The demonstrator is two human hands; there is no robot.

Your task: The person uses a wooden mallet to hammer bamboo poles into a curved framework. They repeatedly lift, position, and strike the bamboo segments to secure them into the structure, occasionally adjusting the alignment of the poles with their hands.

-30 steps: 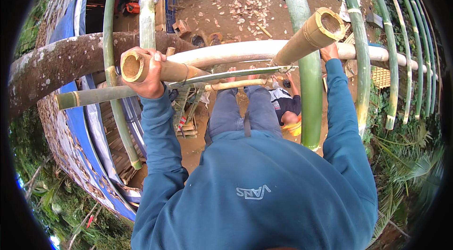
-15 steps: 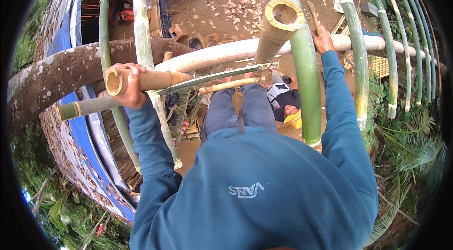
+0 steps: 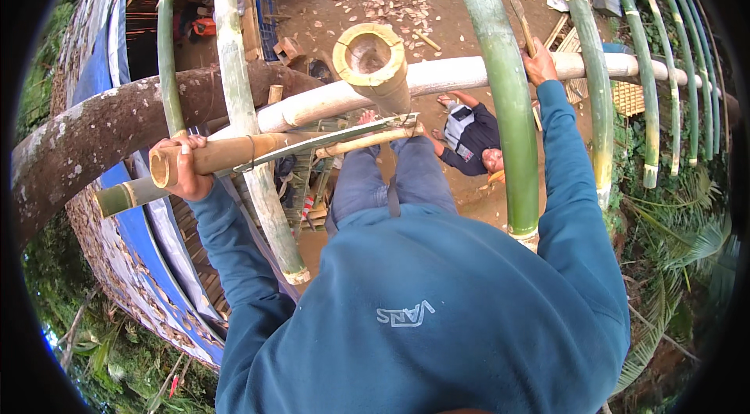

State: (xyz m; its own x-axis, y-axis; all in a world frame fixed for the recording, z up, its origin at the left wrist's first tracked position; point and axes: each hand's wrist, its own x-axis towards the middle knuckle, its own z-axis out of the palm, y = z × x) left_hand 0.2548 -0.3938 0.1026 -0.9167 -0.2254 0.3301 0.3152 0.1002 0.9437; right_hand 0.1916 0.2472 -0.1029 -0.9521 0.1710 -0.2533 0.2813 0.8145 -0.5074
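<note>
My left hand [image 3: 190, 170] is wrapped round the open end of a tan bamboo pole [image 3: 234, 150]. A second, greenish bamboo pole [image 3: 129, 197] runs just beneath that hand. My right hand [image 3: 539, 65] grips a slim wooden stick [image 3: 522, 19], perhaps a tool's handle; its lower part is hidden by the hand. That hand is at the long pale pole [image 3: 445, 76], beside a thick green bamboo pole [image 3: 504, 94]. Between my arms an upright bamboo post [image 3: 373, 74] shows its hollow cut top. A split bamboo strip [image 3: 344, 135] lies slantwise near the tan pole.
Several green bamboo poles [image 3: 590, 62] cross the pale pole at the right. A thick brown log [image 3: 94, 121] and a blue tarp [image 3: 144, 238] are at the left. Far below, a person [image 3: 473, 137] is on the dirt ground [image 3: 312, 4], near a bamboo ladder-like frame [image 3: 312, 187].
My left hand and the tan pole have shifted left and slightly down. The upright post's top has moved left in view. The person below is more fully visible. My right hand stays on the stick.
</note>
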